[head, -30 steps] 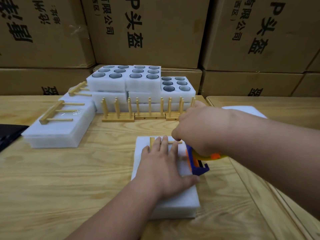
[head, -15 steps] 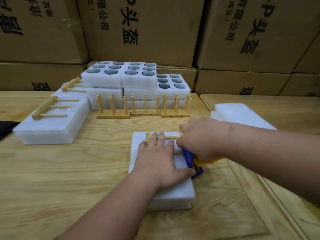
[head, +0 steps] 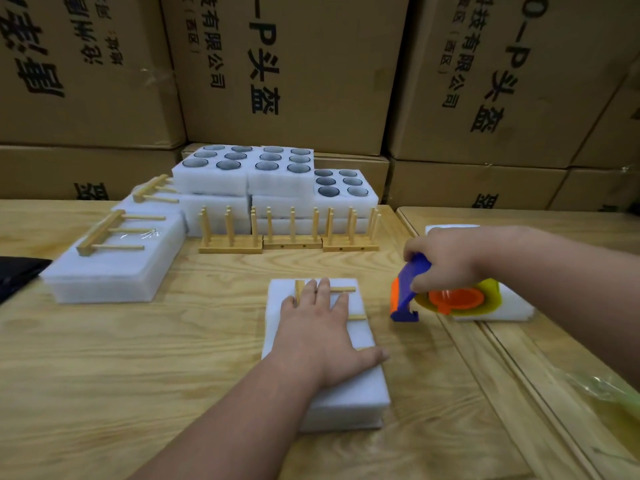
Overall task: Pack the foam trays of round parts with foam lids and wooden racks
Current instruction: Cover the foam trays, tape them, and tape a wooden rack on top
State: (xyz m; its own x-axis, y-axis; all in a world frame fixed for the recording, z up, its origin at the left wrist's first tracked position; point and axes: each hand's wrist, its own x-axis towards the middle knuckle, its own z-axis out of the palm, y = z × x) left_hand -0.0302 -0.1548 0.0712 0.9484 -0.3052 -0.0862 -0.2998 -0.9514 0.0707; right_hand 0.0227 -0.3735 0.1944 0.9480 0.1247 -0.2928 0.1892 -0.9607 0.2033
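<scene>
The foam pack point(head: 325, 372) is seen near the middle of the counter point(head: 104, 358), toward its near edge, its long axis running from the near edge to the far one. A wooden rack point(head: 341, 289) lies flat on the foam lid, its pegs pointing toward the right edge. The rack and lid are pressed down by the left hand point(head: 320, 336), whose fingers are laid out straight and flat, thumb spread toward the pack's right side. The tape dispenser point(head: 446, 296) is gripped by the right hand point(head: 446, 261), fingers curled round its blue handle; it is held just beside the pack's far right corner, apart from the foam, so the pack lies to the left of that hand and slightly nearer the person. Any taping stroke would probably have to be carried leftward across the pack's short axis, and the left hand is judged the one already placed to steady it. Whether tape already crosses the pack cannot be told. Toward the far edge, open foam trays of round parts point(head: 242, 168) are stacked behind a row of upright racks point(head: 291, 230); two finished packs point(head: 114, 261) rest at the far left, and spare foam point(head: 512, 306) lies at the right. Cardboard cartons point(head: 294, 71) are stacked behind as a wall.
</scene>
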